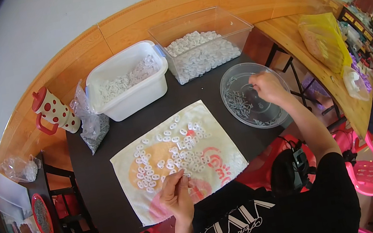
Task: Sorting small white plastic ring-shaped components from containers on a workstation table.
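Note:
My left hand (pixel 176 194) rests at the near edge of a white and orange cloth (pixel 220 170), fingers pinched on a small white piece. Several small white plastic pieces (pixel 173 153) lie spread over the cloth's middle. My right hand (pixel 266 87) reaches into a clear round lid (pixel 239 78) at the right, fingertips closed among small dark metal parts (pixel 239 103) lying in it. Whether those fingers hold a part is not visible.
Behind the cloth stand a white tub (pixel 138 95) and a clear bin (pixel 230 25), both with white pieces. A red-dotted jug (pixel 55 111) and a clear bag (pixel 91 122) sit at left. Pink chairs (pixel 370 169) and other people are at right; another person's hand (pixel 23 231) at lower left.

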Demonstrator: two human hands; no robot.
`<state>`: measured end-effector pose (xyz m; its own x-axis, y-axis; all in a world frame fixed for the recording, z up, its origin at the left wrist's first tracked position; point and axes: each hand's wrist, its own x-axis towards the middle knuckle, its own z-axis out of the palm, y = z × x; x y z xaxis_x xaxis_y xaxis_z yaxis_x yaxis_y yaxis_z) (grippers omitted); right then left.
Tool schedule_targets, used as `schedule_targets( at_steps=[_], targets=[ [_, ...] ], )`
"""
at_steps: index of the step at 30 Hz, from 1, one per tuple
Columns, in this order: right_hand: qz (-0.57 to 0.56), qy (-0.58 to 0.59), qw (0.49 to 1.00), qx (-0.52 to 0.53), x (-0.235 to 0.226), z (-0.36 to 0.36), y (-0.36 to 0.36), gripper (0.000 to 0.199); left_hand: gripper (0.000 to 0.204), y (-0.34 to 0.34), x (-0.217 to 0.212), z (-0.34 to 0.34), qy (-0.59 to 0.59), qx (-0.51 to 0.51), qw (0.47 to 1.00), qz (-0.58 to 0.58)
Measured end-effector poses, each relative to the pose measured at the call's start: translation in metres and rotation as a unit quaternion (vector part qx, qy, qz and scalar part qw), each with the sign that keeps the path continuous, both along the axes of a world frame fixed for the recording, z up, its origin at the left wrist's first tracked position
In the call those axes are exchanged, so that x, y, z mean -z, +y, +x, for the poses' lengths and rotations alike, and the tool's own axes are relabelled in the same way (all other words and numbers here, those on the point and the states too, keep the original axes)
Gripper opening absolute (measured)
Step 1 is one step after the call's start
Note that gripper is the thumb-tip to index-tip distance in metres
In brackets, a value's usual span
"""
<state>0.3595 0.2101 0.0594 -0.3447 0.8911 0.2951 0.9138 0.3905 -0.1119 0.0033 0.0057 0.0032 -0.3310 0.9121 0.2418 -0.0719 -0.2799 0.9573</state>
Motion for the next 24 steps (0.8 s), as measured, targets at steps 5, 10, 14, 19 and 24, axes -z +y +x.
schedule_targets(
  at_steps=[5,10,14,19,24],
  targets=[
    [0.028,-0.122,0.99,-0.06,0.003,-0.015,0.01,0.018,0.021,0.001,0.002,0.0,0.076,-0.003,0.997,0.028],
    [0.023,-0.175,0.98,-0.091,0.002,-0.026,0.012,0.017,0.022,-0.001,0.001,-0.002,0.093,-0.004,0.995,0.024],
    [-0.054,0.118,0.986,-0.109,-0.014,-0.055,-0.011,0.018,0.024,0.001,0.002,-0.004,0.074,0.01,0.997,0.017],
    [-0.24,0.46,0.794,-0.317,-0.019,-0.148,-0.089,0.012,0.031,-0.004,0.007,-0.002,0.024,0.023,0.999,0.022],
    [-0.321,0.514,0.732,-0.313,0.009,-0.199,-0.121,0.013,0.039,-0.006,0.005,-0.001,-0.006,0.012,1.0,0.006]
  ],
)
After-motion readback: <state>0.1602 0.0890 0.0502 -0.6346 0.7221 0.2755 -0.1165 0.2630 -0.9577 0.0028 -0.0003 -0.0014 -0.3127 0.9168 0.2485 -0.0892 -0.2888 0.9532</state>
